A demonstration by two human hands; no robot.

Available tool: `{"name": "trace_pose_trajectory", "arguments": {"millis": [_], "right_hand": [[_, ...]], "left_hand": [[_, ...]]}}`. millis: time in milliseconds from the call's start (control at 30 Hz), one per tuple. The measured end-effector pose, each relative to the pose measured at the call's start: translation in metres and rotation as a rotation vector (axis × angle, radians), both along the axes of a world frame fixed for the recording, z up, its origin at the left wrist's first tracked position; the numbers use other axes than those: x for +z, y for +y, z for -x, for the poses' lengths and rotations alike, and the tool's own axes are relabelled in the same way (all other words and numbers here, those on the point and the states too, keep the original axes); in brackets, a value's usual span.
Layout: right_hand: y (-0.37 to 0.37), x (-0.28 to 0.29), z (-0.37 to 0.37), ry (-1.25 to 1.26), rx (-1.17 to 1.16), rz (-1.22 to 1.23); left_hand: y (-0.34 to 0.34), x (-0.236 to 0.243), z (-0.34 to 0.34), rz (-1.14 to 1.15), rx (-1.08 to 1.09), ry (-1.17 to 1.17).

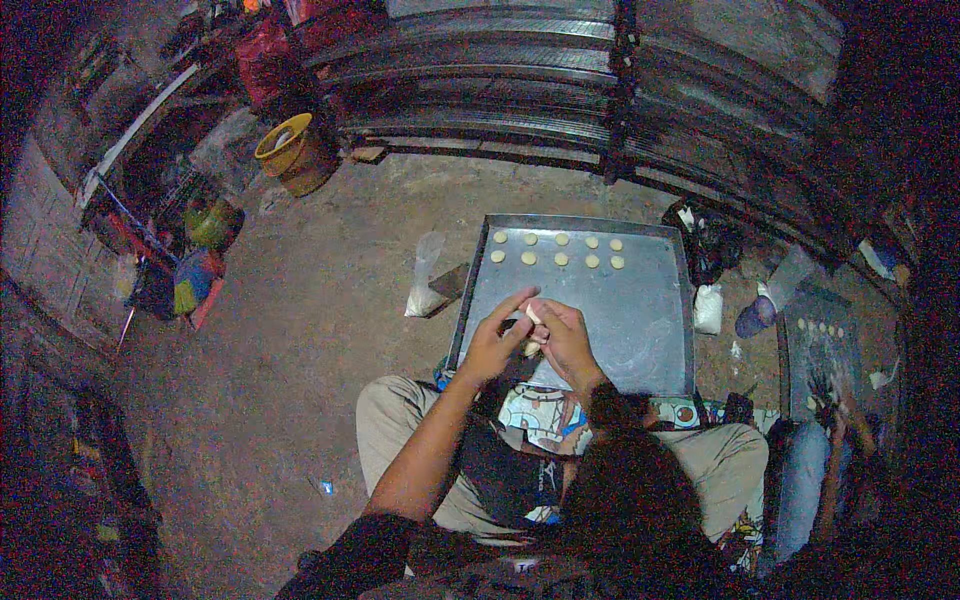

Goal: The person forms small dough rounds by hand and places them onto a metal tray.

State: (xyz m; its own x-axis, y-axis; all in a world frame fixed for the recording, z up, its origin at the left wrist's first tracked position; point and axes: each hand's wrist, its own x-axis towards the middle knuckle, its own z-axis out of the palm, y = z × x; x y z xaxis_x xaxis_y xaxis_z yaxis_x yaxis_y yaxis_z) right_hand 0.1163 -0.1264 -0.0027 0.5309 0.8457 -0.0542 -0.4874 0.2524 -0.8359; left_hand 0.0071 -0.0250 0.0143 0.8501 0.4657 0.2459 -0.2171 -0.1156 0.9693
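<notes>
A metal baking tray (630, 310) rests in front of my crossed legs, with two rows of several small pale dough discs (530, 257) along its far part. Over the tray's near left part, my left hand (503, 338) and my right hand (557, 335) are together, both closed around pale dough (534, 316). The dough is partly hidden by my fingers.
At right, another person's hand (830, 400) is over a second tray (795, 350) with dough discs. White bags (425, 300) lie beside my tray, another (707, 310) at its right. A yellow bucket (295, 155) stands before metal racks (470, 70); bundles lie far left.
</notes>
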Motion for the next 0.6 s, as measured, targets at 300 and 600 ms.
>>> {"name": "trace_pose_trajectory", "arguments": {"millis": [300, 600], "right_hand": [[0.012, -0.043, -0.016, -0.113, 0.069, 0.073], [-0.002, 0.004, 0.001, 0.117, 0.079, -0.031]], "left_hand": [[0.016, -0.009, 0.0, -0.185, 0.269, 0.062], [0.009, 0.003, 0.002, -0.309, 0.174, 0.056]]}}
